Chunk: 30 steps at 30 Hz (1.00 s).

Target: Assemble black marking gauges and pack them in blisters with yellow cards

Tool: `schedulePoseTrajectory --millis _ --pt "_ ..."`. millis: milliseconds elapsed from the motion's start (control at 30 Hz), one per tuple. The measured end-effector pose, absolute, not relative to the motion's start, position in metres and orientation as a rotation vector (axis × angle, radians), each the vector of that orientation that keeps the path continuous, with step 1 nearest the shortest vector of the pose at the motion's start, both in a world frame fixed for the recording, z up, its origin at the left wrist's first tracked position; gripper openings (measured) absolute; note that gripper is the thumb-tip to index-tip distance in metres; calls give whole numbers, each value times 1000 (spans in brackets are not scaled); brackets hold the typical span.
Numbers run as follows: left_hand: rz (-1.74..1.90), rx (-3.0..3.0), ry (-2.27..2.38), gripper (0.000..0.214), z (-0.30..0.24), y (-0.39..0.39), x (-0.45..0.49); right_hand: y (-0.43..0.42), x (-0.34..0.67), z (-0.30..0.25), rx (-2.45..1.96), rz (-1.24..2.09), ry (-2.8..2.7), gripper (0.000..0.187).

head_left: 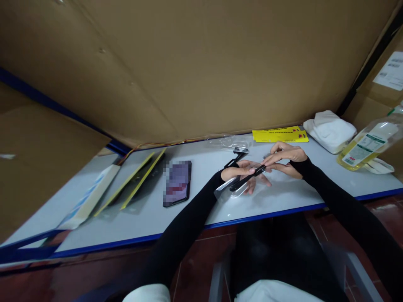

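My left hand (234, 173) holds a clear plastic blister shell (222, 191), its thumb on top and several fingers spread beneath. A slim black tool with a rounded handle (242, 183) lies in or against the shell; its exact kind is not clear. My right hand (288, 157) is closed at the tool's far end, fingertips pinching there. Just behind my left hand, another black angular tool (236, 157) rests on the table. Beyond it is an empty-looking clear plastic shell (231, 142).
Yellow printed cards (280, 135) lie at the back, beside a white cloth bundle (330, 131) and a bottle of yellow liquid (367, 144). To the left are a phone (177, 183), yellow-edged dark packs (138, 178) and a long white box (91, 197). Cardboard (204, 63) walls the back.
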<state>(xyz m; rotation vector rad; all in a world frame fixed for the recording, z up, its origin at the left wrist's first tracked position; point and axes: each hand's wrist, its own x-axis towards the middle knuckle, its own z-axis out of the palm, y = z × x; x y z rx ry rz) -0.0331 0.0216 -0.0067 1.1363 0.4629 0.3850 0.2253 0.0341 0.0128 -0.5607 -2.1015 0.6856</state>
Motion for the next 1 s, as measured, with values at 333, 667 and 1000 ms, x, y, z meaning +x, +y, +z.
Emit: schedulePoseTrajectory --millis 333,667,1000 --pt "1156 1079 685 84 -32 32 -9 44 216 10 -957 1138 -1382 45" --pt "1424 843 746 88 -58 20 33 31 181 -25 -1086 1184 -1214 45" --pt "1384 833 694 82 -40 6 31 16 183 -27 -892 145 -1963 22"
